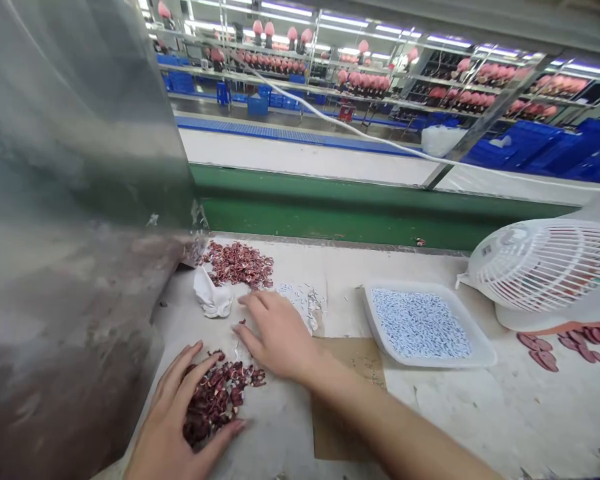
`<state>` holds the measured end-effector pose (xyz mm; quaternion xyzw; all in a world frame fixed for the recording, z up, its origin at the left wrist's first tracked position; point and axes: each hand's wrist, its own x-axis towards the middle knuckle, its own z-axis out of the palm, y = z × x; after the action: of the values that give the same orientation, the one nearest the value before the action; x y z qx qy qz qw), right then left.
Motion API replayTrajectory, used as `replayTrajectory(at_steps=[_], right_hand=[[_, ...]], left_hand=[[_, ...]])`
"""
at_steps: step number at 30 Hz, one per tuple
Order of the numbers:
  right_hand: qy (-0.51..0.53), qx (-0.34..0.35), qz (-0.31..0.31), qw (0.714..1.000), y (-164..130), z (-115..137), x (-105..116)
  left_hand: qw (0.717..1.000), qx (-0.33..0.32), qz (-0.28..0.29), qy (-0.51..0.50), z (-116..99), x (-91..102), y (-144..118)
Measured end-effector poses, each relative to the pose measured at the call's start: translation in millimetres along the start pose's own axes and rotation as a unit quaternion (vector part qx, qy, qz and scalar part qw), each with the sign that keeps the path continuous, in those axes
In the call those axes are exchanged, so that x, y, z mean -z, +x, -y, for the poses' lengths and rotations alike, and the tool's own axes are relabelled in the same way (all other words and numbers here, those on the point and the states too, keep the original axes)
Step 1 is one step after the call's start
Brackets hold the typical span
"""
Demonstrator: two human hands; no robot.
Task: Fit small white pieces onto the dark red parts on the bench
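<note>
My left hand [175, 413] curves around a pile of small dark red pieces [223, 393], its fingers and thumb spread apart. Just beyond it, my right hand [280, 333] reaches over the worktable [280, 427], thumb and fingers apart. A single dark red bit lies by the right thumb tip; whether they touch I cannot tell. A crumpled white cloth or paper [214, 297] is left of the right fingertips. Behind both lies a second pile of small reddish pieces [240, 263]. Small pale slivers [303, 300] are scattered beside the right hand.
A white tray [485, 357] full of small pale blue-white pieces stands to the right. Past it are a white plastic basket [555, 267] on its side and flat reddish pieces [543, 353]. Brown cardboard [350, 427] lies under my right forearm. A metal housing [80, 233] bounds the left.
</note>
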<state>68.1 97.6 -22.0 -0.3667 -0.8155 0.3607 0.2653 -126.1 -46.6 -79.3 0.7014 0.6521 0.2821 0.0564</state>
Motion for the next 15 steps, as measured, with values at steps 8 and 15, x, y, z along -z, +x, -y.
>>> replayTrajectory(at_steps=[8, 15], right_hand=[[-0.234, 0.317, 0.177, 0.902, 92, -35, -11], [-0.321, 0.326, 0.15, 0.877, 107, -40, 4]], left_hand=[[0.998, 0.038, 0.029, 0.045, -1, 3.0, -26], [0.998, 0.029, 0.046, 0.025, -8, -4.6, -4]])
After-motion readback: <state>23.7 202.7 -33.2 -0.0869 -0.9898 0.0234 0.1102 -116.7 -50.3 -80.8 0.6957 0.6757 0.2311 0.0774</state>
